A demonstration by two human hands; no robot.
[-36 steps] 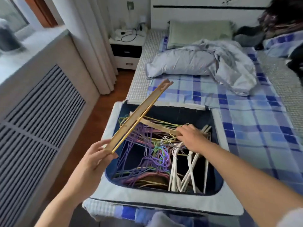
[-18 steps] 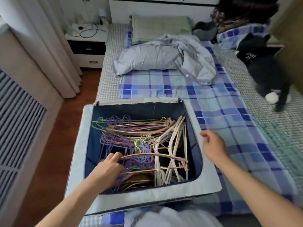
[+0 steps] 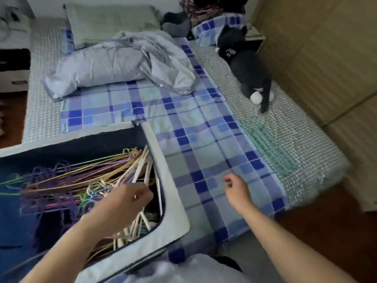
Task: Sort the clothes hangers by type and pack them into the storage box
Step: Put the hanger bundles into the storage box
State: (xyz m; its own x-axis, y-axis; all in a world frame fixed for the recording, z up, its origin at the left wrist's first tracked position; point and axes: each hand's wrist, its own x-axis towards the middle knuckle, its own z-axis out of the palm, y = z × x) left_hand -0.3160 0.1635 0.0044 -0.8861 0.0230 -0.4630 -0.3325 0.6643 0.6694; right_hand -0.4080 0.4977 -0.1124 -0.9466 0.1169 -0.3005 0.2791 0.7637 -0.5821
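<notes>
While the left hand reaches into the storage box among the white hangers, its grip unclear, likely to settle them, the right hand hovers loosely curled, holding nothing, over the plaid sheet.

At lower left the box sits on the bed, hangers inside. Quilt and pillow lie at upper centre, a plush toy at upper right.
</notes>
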